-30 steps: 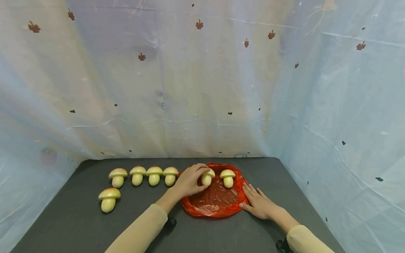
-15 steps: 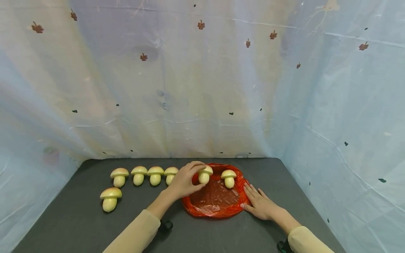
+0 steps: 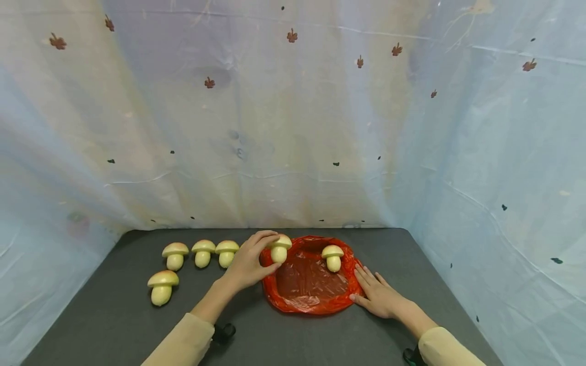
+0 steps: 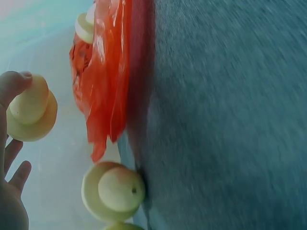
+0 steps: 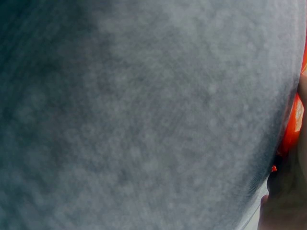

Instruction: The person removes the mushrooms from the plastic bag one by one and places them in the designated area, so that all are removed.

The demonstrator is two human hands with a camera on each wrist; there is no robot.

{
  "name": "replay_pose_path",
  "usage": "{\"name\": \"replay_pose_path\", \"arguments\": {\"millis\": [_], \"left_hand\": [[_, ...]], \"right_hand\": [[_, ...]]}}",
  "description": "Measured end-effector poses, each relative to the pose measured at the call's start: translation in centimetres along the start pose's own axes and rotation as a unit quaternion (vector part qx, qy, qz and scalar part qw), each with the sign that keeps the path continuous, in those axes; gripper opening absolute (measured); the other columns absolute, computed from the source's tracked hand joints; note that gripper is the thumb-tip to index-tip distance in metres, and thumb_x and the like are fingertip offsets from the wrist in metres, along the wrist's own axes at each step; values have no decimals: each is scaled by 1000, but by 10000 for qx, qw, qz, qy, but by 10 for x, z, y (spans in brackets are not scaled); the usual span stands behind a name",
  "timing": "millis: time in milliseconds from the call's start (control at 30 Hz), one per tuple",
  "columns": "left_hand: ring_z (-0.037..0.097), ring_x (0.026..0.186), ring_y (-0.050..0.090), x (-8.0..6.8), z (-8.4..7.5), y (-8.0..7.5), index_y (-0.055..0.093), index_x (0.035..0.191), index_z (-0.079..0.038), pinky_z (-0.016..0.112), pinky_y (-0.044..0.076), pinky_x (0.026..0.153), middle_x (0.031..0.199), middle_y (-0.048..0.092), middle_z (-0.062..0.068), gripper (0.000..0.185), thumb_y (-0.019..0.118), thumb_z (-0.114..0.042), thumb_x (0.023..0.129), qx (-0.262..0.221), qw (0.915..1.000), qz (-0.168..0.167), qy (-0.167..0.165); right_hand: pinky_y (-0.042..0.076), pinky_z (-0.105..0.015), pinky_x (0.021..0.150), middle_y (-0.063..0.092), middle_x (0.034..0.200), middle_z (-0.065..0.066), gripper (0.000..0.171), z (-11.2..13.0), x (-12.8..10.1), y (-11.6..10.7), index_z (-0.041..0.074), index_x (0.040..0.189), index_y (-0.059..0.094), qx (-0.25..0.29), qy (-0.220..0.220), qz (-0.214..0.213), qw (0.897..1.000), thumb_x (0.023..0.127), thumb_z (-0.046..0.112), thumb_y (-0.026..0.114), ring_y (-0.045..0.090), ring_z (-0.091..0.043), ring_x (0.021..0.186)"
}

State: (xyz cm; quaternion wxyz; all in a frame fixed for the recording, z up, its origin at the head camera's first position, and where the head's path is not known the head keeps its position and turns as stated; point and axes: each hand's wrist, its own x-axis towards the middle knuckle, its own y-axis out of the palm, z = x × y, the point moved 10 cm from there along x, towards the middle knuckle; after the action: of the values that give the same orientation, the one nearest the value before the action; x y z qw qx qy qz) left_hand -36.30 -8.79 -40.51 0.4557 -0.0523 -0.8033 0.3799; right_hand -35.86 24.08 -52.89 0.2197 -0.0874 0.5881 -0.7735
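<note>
The left hand (image 3: 247,264) has its grip closed round a toy mushroom (image 3: 280,248), thumb under the stem and fingers curled over the cap. A second ago this mushroom stood inside the red plastic bag (image 3: 308,300) beside the other one; half a second ago it was lifted at the bag's left part; now it hangs over the bag's left rim, carried toward the row on the table. The left forearm has drawn back to the left with it, and the fourth mushroom of the row, seen earlier, is now hidden behind the hand. In the left wrist view the held mushroom (image 4: 29,113) sits at the fingertips (image 4: 13,82), with the bag (image 4: 103,72) just beyond and a standing mushroom (image 4: 114,190) close below.

The right hand (image 3: 377,295) lies where it was, its grip flat and spread, fingers straight on the bag's right edge and the table (image 3: 320,340).

Counted in the head view: six mushrooms in sight. One is in the left hand's grip, one (image 3: 333,256) stands in the bag to the right of that grip, three stand in a row (image 3: 203,252) to its left, and one (image 3: 162,286) stands alone nearer the person, further left. One bag. Two hands.
</note>
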Motion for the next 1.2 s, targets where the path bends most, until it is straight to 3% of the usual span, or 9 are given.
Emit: {"name": "replay_pose_path", "arguments": {"millis": [167, 367, 767, 933, 1200], "left_hand": [[24, 124, 59, -10, 10, -12, 61, 143, -14, 44, 57, 91, 144, 56, 4, 71, 92, -26, 81, 19, 9998, -1, -175], [26, 127, 58, -22, 16, -29, 62, 142, -13, 49, 54, 98, 144, 57, 5, 72, 94, -24, 79, 143, 9994, -133, -277], [29, 124, 60, -44, 21, -62, 63, 140, -7, 48, 54, 95, 140, 59, 12, 74, 96, -21, 75, 529, 9982, -205, -189], [30, 120, 62, -52, 22, -78, 63, 139, -5, 47, 57, 89, 138, 59, 13, 74, 96, -18, 73, 672, 9972, -305, -136], [32, 124, 58, -69, 33, -95, 62, 141, -7, 48, 54, 92, 139, 59, 13, 80, 98, -19, 70, 1003, 9944, -150, -314]], "right_hand": [[11, -68, 122, 22, 170, -21, 93, 2, 0, -1, -1, 163, 28, 113, -82, -13, 9999, 102, 66, 48, 17, -45, 156], [11, -65, 124, 19, 171, -16, 94, -2, 0, 2, 2, 164, 25, -11, -23, 3, 10000, 102, 69, 45, 14, -39, 158], [9, -70, 121, 22, 169, -23, 94, 3, -2, -2, -2, 163, 25, 215, -174, -87, 9996, 102, 66, 48, 15, -45, 156], [11, -67, 123, 21, 170, -20, 91, 3, -3, -3, -1, 163, 26, 35, -8, -8, 10000, 103, 64, 48, 15, -42, 157], [10, -66, 124, 21, 170, -21, 89, 10, -5, -6, -1, 164, 25, 6, 44, 83, 10000, 105, 61, 49, 15, -42, 158]]}}
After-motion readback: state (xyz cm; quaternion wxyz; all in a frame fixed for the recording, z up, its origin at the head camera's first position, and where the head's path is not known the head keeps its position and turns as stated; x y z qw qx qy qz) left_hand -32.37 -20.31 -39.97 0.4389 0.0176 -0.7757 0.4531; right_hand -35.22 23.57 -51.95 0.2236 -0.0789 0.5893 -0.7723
